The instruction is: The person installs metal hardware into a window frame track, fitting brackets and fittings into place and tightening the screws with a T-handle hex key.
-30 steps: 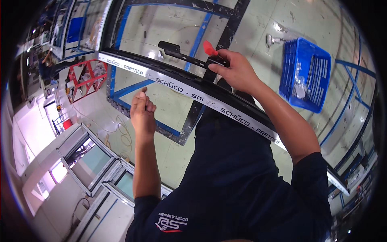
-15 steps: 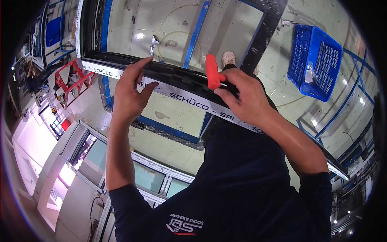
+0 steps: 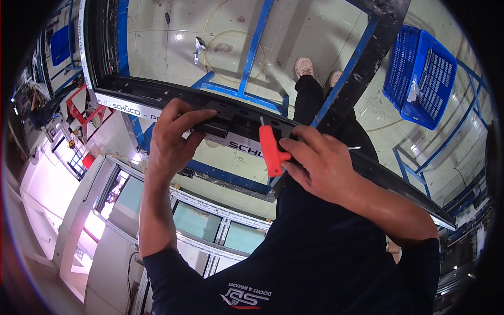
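Observation:
A black door or window frame point(image 3: 146, 90) with a white printed protective strip runs across in front of me. On its rail, my left hand point(image 3: 176, 137) pinches a black rectangular fitting point(image 3: 216, 127) between thumb and fingers; its exact kind is unclear. My right hand point(image 3: 326, 164) is closed around a red T-handle hex key point(image 3: 269, 151). A short metal tip stands out of the handle's far end, and the long shaft shows beyond my knuckles, pointing right. The hex key hangs over the rail, just right of the fitting.
Under the frame is a stand with blue bars point(image 3: 253, 47). A blue plastic basket point(image 3: 429, 79) sits on the floor at far right, beside a blue rack point(image 3: 407, 167). To the left are a red metal stand point(image 3: 79, 107) and pale framed glass panels point(image 3: 197, 220). A thin hose curls on the floor.
My left fingers have come down onto the black fitting, which now overhangs the strip. My right hand has turned the hex key and drawn it toward me, its shaft now pointing right.

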A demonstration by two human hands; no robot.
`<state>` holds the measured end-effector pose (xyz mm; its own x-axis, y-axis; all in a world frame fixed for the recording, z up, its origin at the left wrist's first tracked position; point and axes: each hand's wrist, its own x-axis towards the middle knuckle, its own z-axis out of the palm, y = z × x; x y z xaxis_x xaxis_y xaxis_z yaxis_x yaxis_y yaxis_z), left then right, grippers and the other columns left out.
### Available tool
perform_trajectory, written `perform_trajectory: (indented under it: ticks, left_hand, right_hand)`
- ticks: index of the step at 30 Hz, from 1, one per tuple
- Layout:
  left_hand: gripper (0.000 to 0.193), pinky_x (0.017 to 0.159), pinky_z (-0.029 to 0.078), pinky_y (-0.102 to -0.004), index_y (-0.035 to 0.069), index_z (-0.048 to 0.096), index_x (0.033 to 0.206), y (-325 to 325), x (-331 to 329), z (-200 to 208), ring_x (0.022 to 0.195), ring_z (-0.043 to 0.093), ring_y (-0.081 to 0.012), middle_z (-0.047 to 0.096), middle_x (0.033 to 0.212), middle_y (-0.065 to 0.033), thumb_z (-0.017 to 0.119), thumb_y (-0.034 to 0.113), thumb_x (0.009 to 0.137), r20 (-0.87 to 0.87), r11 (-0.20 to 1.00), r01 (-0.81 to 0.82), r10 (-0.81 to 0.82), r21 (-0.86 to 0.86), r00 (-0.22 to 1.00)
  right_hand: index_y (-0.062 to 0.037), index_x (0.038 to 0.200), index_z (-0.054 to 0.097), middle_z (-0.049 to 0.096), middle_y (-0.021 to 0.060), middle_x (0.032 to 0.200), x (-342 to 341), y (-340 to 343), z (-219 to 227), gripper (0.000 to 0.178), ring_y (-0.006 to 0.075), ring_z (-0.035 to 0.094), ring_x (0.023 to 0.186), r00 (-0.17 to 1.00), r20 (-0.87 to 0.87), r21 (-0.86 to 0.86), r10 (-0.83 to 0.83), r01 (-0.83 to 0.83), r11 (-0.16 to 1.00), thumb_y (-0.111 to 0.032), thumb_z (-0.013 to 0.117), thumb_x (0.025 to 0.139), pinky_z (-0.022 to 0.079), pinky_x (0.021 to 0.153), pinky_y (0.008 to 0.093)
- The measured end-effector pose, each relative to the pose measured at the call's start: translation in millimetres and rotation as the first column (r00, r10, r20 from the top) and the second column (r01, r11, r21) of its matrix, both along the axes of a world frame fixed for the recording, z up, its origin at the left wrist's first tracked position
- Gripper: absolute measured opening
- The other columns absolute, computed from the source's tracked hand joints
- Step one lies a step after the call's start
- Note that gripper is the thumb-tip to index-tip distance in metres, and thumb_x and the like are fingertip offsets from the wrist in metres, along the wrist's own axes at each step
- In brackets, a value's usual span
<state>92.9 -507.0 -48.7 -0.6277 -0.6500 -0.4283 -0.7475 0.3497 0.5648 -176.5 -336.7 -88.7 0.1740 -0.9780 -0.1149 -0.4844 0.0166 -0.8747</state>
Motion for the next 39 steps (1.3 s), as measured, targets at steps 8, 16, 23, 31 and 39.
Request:
perform_trajectory:
  ticks: [8, 16, 23, 31, 39]
  left_hand:
    - [0.056, 0.068, 0.052, -0.0325, 0.013, 0.078, 0.114, -2.2, -2.5, 4.2, 0.077, 0.06, -0.0204, 0.053, 0.089, -0.0058, 0.074, -0.013, 0.065, 0.06, 0.999, 0.006, -0.008, 0.033, 0.998]
    - [0.057, 0.068, 0.05, -0.0338, 0.013, 0.078, 0.116, -5.2, -3.4, 7.5, 0.078, 0.058, -0.0207, 0.054, 0.089, -0.0055, 0.076, -0.012, 0.065, 0.132, 0.998, 0.014, -0.022, 0.063, 0.991]
    - [0.058, 0.069, 0.049, -0.0337, 0.012, 0.078, 0.117, -9.6, -2.7, 5.3, 0.078, 0.057, -0.0215, 0.054, 0.086, -0.0061, 0.076, -0.011, 0.063, 0.123, 0.993, 0.082, -0.092, 0.084, 0.988]
    - [0.058, 0.07, 0.049, -0.0352, 0.01, 0.077, 0.116, -10.5, 0.0, 8.9, 0.08, 0.057, -0.0227, 0.055, 0.087, -0.0065, 0.075, -0.01, 0.063, 0.135, 0.991, 0.094, -0.106, 0.092, 0.985]
    - [0.058, 0.069, 0.047, -0.0361, 0.01, 0.077, 0.117, -10.1, 0.3, 5.1, 0.08, 0.056, -0.0221, 0.054, 0.086, -0.0058, 0.076, -0.01, 0.062, 0.167, 0.987, 0.13, -0.146, 0.099, 0.975]
  right_hand:
    - [-0.0084, 0.116, 0.066, 0.061, 0.0143, 0.111, 2.3, 0.7, 0.4, 0.041, 0.022, 0.065, 0.074, 0.996, -0.066, -0.002, 0.058, -0.059, 0.998, -0.026, 0.079, 0.081, 0.053, 0.064, 0.0322]
    - [-0.0055, 0.118, 0.069, 0.062, 0.0197, 0.115, 0.4, 2.7, 0.2, 0.05, 0.0209, 0.065, 0.077, 0.992, -0.06, 0.008, 0.113, -0.112, 0.994, -0.021, 0.083, 0.073, 0.053, 0.065, 0.0306]
    - [-0.0047, 0.119, 0.07, 0.064, 0.0217, 0.114, 2.8, 7.1, -2.2, 0.047, 0.0214, 0.066, 0.074, 0.994, -0.057, -0.008, 0.093, -0.094, 0.996, -0.021, 0.081, 0.076, 0.053, 0.062, 0.0298]
    - [-0.0057, 0.113, 0.069, 0.062, 0.0177, 0.12, -9.0, 21.0, 8.1, 0.041, 0.018, 0.065, 0.071, 1.0, -0.024, 0.103, 0.007, -0.005, 0.995, -0.018, 0.082, 0.076, 0.052, 0.058, 0.0284]
    - [-0.0041, 0.11, 0.07, 0.062, 0.018, 0.118, -14.0, 24.6, 3.9, 0.038, 0.0171, 0.066, 0.073, 1.0, -0.007, 0.109, 0.025, -0.024, 0.994, -0.016, 0.082, 0.076, 0.049, 0.056, 0.0264]
